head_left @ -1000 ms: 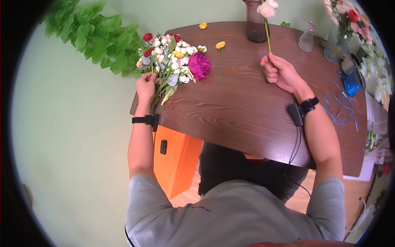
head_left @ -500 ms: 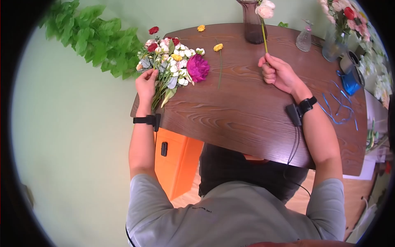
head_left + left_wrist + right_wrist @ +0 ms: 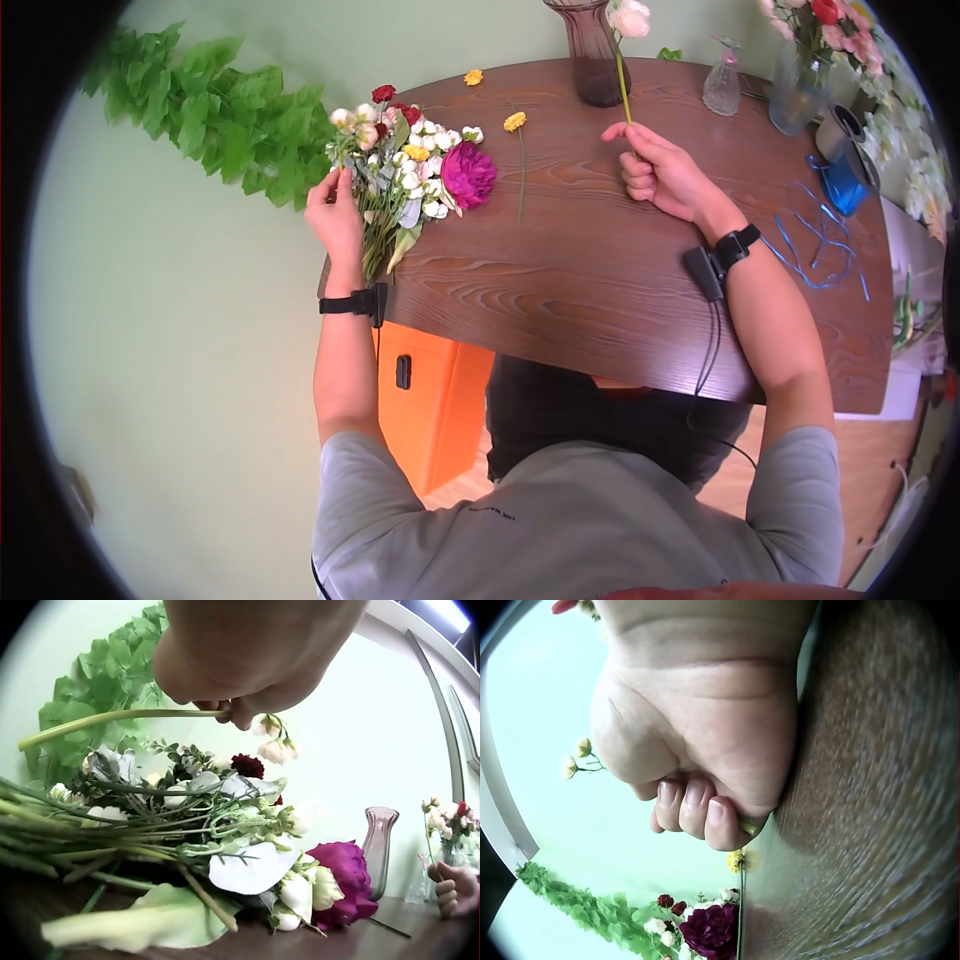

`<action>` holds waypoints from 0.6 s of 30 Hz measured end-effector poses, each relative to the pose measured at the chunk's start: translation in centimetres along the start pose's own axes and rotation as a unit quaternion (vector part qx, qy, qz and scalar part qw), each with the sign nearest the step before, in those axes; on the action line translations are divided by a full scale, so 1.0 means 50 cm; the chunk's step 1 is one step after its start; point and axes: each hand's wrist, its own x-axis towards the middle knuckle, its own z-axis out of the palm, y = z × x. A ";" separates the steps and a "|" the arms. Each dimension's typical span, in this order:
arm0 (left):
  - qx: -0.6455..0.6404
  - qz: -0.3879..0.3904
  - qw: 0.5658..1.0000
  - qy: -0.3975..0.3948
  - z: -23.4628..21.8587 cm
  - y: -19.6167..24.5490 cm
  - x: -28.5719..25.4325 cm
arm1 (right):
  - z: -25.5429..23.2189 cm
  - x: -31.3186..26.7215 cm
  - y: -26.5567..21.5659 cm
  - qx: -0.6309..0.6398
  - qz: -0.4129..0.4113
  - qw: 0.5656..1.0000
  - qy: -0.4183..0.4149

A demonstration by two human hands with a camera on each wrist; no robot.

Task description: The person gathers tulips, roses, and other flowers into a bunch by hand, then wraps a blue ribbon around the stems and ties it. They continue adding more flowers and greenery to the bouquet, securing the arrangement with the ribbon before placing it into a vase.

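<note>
My left hand (image 3: 337,215) pinches the green stem (image 3: 120,718) of a flower with pale pink blooms (image 3: 277,750), held over a pile of cut flowers at the table's left end. Stems in the pile point toward me. Among its heads are white buds (image 3: 410,180), a large magenta peony (image 3: 468,176) and dark red carnations (image 3: 383,93). On the right, my right hand (image 3: 665,172) has its fingers curled round a stem (image 3: 626,90) topped by a pale rose (image 3: 630,18), raised above the table; the palm hides the stem's lower part in the right wrist view.
A purple glass vase (image 3: 590,60) stands at the back. Between the hands lies a yellow flower (image 3: 515,122) on a thin stem. Rightward are a small glass bottle (image 3: 721,90), a blue ribbon spool (image 3: 848,188) with loose strands, and a filled glass vase (image 3: 795,95). Green leaves (image 3: 220,120) hang left.
My left hand has moved left, and the pale blooms it holds now stand out in front of the pile. The right hand still holds its rose; its index finger has straightened somewhat.
</note>
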 end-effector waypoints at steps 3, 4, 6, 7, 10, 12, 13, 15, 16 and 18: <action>-0.091 0.007 0.996 0.023 0.009 0.059 0.003 | -0.003 0.001 0.001 -0.005 0.002 1.000 -0.006; -0.129 0.008 0.991 0.026 0.016 0.089 0.000 | -0.005 0.002 0.002 -0.009 0.001 1.000 -0.009; -0.208 -0.004 0.978 0.004 0.033 0.159 -0.012 | -0.008 0.004 0.003 -0.016 -0.001 1.000 -0.012; -0.248 -0.011 0.969 -0.009 0.043 0.196 -0.022 | -0.008 0.003 0.004 -0.019 -0.002 1.000 -0.012; -0.297 -0.056 0.948 -0.096 0.071 0.304 -0.059 | 0.001 -0.002 -0.001 -0.034 -0.007 0.999 -0.011; -0.323 -0.078 0.929 -0.162 0.107 0.360 -0.090 | 0.004 0.000 0.003 -0.040 -0.016 0.999 0.001; -0.338 -0.098 0.918 -0.184 0.130 0.383 -0.108 | -0.002 0.002 0.007 -0.044 -0.021 0.999 0.006; -0.364 -0.120 0.887 -0.258 0.173 0.400 -0.138 | -0.025 0.011 0.016 -0.045 -0.029 0.999 -0.004; -0.360 -0.131 0.882 -0.274 0.193 0.426 -0.156 | -0.030 0.016 0.020 -0.044 -0.033 0.998 -0.007; -0.361 -0.117 0.875 -0.301 0.242 0.449 -0.183 | -0.030 0.019 0.021 -0.044 -0.039 0.998 -0.005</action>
